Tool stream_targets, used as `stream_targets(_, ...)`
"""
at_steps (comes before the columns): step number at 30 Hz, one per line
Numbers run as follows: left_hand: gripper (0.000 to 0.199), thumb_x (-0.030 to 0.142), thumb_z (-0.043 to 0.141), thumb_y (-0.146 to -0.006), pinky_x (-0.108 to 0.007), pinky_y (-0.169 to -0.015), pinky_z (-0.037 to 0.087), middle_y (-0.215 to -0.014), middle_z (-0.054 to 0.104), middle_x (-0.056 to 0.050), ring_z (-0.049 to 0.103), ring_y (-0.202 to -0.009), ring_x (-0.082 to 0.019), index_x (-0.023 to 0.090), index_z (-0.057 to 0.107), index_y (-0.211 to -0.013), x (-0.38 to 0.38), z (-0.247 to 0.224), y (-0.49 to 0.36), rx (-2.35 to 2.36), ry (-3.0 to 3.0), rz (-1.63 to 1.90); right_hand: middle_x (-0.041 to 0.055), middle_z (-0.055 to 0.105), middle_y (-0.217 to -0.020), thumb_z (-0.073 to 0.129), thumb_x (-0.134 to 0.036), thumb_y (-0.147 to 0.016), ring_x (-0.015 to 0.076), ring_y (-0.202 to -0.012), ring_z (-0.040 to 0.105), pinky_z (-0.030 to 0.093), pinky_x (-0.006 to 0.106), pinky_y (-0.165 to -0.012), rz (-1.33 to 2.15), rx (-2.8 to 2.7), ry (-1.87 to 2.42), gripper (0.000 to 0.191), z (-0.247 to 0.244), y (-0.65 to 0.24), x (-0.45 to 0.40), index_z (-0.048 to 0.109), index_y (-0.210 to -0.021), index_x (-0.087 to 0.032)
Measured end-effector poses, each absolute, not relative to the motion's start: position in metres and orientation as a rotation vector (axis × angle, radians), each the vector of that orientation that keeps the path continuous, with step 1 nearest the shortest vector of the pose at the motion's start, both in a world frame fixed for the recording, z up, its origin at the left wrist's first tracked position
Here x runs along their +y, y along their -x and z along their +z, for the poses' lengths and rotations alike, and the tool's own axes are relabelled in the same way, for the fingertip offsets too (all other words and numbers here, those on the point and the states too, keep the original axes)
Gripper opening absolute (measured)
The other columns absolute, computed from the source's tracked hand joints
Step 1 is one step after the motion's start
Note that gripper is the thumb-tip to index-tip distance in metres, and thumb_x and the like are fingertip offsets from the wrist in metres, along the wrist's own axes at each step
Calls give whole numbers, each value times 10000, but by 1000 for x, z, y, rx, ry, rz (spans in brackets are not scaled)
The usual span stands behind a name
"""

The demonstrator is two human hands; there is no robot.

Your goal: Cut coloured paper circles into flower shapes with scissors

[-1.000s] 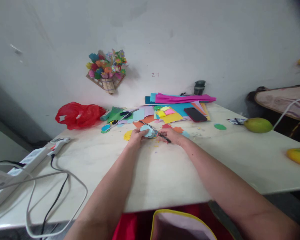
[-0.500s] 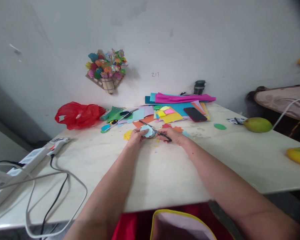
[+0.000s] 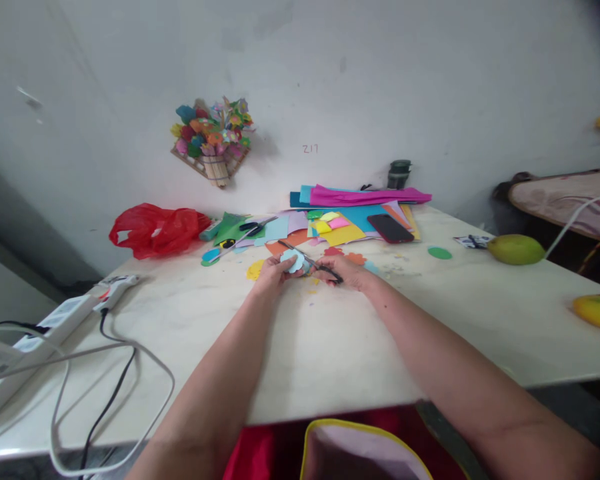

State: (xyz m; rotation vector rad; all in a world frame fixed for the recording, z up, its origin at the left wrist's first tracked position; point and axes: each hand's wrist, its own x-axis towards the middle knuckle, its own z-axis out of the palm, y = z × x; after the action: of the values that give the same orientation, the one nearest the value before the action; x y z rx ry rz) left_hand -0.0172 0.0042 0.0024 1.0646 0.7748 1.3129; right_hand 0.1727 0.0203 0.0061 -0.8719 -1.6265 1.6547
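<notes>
Take the light-blue scalloped paper cutout as the clock's centre: it is sitting above the near-middle of the marble-patterned table. Your left hand, between 8 and 9 o'clock, is pinching its edge between thumb and fingers. Your right hand, near 3 o'clock, is curling around the black handles of the scissors, whose blades are pointing toward 10 o'clock and crossing by the cutout's upper edge; I cannot tell whether they are biting into the paper.

Yellow paper cutouts are lying just beside your left hand, near 9 o'clock. An orange flower-shaped cutout is resting at 3 o'clock, just beyond your right hand. Between 2 and 3 o'clock, a dark smartphone is lying on coloured sheets. Farther out, a green paper oval and a mango are resting toward 3 o'clock, while a crumpled red plastic bag is lying between 9 and 10.
</notes>
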Motion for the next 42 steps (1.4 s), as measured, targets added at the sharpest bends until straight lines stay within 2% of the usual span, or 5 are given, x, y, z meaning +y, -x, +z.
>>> stream_targets(7, 246, 249, 779, -577, -251, -566, 507, -671, 658, -46, 590, -562, -123, 94, 659, -726, 8, -2, 17, 811, -1051, 1326, -42, 477, -451, 589, -238, -693, 65, -371, 406, 289, 187, -345, 1653, -1606, 927, 111, 11, -170, 15, 583, -725, -131)
stream_targets(16, 225, 244, 780, -564, -256, -569, 487, -629, 641, -35, 573, -543, -118, 100, 642, -668, 9, -2, 17, 802, -1044, 1325, -45, 474, -477, 632, -281, -656, 62, -395, 413, 295, 183, -351, 1629, -1657, 863, 194, 7, -173, 18, 609, -766, -122)
stream_targets(27, 209, 237, 775, -562, -276, -586, 480, -624, 635, -35, 576, -559, -133, 110, 626, -635, 4, 2, 14, 819, -1030, 1326, -57, 439, -468, 664, -390, -634, 53, -376, 363, 242, 204, -352, 1631, -1623, 874, 277, 8, -169, 17, 592, -716, -136)
stream_targets(42, 221, 260, 776, -568, -268, -577, 483, -603, 626, -38, 563, -539, -126, 116, 610, -598, 5, 0, 15, 828, -1058, 1343, -52, 442, -455, 678, -378, -630, 54, -380, 364, 250, 205, -365, 1519, -1664, 884, 274, 7, -168, 16, 599, -717, -131)
